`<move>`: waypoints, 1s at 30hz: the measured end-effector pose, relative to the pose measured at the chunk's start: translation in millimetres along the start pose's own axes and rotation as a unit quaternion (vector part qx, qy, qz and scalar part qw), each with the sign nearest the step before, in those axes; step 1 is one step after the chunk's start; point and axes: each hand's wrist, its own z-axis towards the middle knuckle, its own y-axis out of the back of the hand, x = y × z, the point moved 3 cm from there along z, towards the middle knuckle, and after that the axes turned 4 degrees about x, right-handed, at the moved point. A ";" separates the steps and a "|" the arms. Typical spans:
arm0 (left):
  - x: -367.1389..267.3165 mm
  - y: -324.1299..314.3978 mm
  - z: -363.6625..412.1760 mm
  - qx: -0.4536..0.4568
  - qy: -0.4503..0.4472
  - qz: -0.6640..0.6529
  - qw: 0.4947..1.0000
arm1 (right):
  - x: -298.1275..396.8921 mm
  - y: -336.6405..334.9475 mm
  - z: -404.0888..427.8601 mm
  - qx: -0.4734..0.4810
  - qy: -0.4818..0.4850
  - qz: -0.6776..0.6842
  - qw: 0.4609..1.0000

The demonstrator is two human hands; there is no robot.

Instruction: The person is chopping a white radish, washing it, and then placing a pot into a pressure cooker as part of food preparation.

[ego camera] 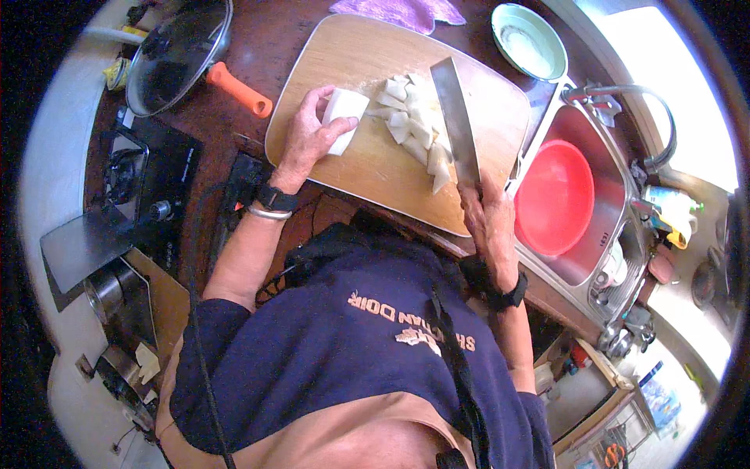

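Observation:
My left hand (316,132) grips a thick white piece of peeled vegetable (345,111), perhaps radish, over the left part of a wooden cutting board (375,193). In my right hand (491,228) is the handle of a cleaver (457,120), its broad blade pointing away from me across the board's right side. Between the hands lies a heap of cut white chunks (410,120), some of them touching or partly behind the blade. The handle is mostly covered by my fingers.
To the right, a red plastic basin (554,199) sits in a steel sink (609,211) under a curved faucet (662,111). A pale green bowl (530,44) stands behind it. A lidded pan with an orange handle (240,91) is at left, beyond a black stove (170,176). A purple cloth (404,12) lies behind the board.

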 end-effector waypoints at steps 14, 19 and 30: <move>-5.0 -17.0 -26.2 -0.033 -0.128 0.251 0.959 | 42.1 -17.7 -15.6 0.049 0.143 -0.026 0.988; -8.9 -22.2 -33.2 -0.032 -0.134 0.227 0.964 | 43.2 -20.4 -15.3 0.056 0.158 -0.040 0.985; -29.6 -10.9 -38.2 -0.018 -0.277 0.322 0.905 | 51.8 -14.6 -19.4 0.039 0.209 -0.083 0.974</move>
